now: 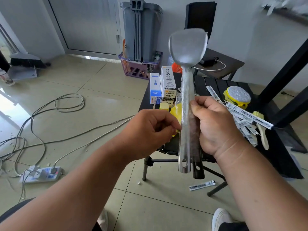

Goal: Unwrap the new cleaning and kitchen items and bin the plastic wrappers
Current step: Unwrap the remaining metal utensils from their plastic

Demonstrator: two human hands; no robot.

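Right hand [215, 129] grips the metal spatula [188, 104] around mid-handle, fingers curled round it, blade up and far, hanging-hole end down and near. Long axis runs near-vertical, tilted slightly so the blade leans away from the person. A clear plastic wrapper [187, 90] sleeves the spatula; it looks still on over blade and upper handle, though blur makes the lower edge hard to place. A second dark handle sits just behind the shiny one in the same grip; can't tell if it's a separate tool. Left hand [155, 129] is just left of the handle, fingers curled with thumb and forefinger tips together next to the film. It looks like a pinch on the wrapper edge, but I can't tell if it actually has film. Key relation: the wrapper has to slide along the handle axis, so the left hand, nearer the film, pulls while the right anchors. Grey bin [141, 30] stands far, beyond the black surface [215, 84], well apart from both hands. Yellow scrubber [237, 97] and loose printed wrappers [246, 117] lie on the surface to the right.
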